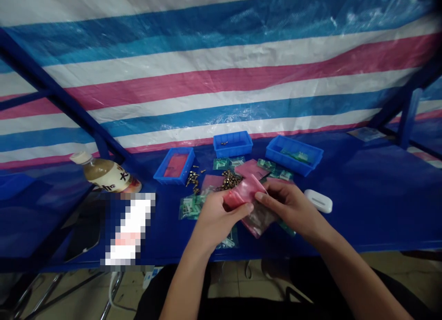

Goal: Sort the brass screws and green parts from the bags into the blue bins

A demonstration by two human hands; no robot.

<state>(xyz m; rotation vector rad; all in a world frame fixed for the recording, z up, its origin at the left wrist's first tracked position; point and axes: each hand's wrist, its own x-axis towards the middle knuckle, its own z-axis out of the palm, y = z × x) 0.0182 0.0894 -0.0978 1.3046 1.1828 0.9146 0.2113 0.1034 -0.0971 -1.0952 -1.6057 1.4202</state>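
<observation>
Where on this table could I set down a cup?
The widest bare stretch of blue table lies right of the white case. A narrower strip shows between the bottle and the green packets. It is crowded around the left hand and right hand holding a pink bag, with metal parts and three blue trays beyond.

I held the pink bag, glossy and creased, tilted between my left hand and right hand, over the worktop.
</observation>
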